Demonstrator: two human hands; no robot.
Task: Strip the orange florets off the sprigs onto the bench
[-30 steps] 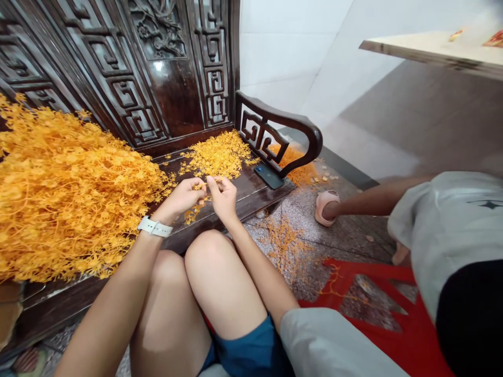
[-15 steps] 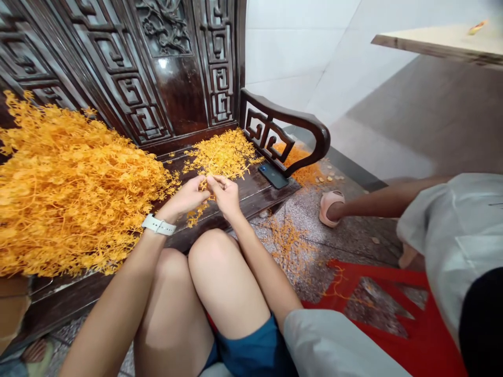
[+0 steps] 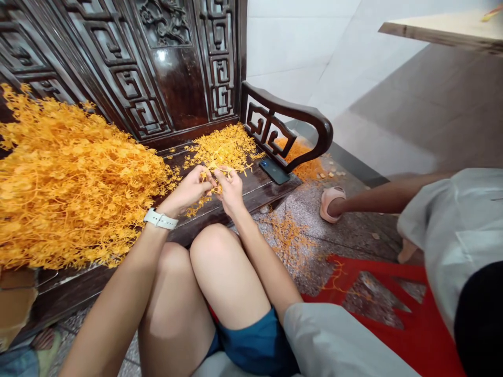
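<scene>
My left hand [image 3: 192, 187], with a pale watch strap on its wrist, and my right hand [image 3: 231, 189] meet above the bench seat. Their fingers pinch a small orange plastic flower sprig [image 3: 213, 167], partly hidden by the fingertips. Just behind them lies a low pile of short yellow-orange plastic flower pieces [image 3: 223, 145] on the seat. To the left rises a big heap of long-stemmed orange plastic flower sprigs [image 3: 78, 183]. A few loose bits lie on the wood below my hands.
The dark carved bench [image 3: 259, 196] carries a phone [image 3: 274, 171] beside its armrest [image 3: 291, 110]. Orange stems [image 3: 288, 241] and a red perforated sheet [image 3: 420, 324] lie on the floor. Another person's leg and pink shoe [image 3: 332, 204] are at right; a cardboard box [image 3: 15, 301] stands at left.
My hands have shifted slightly right, and their fingers have moved around the sprig, showing more of it above the fingertips. The camera view has tilted a little; the piles look the same.
</scene>
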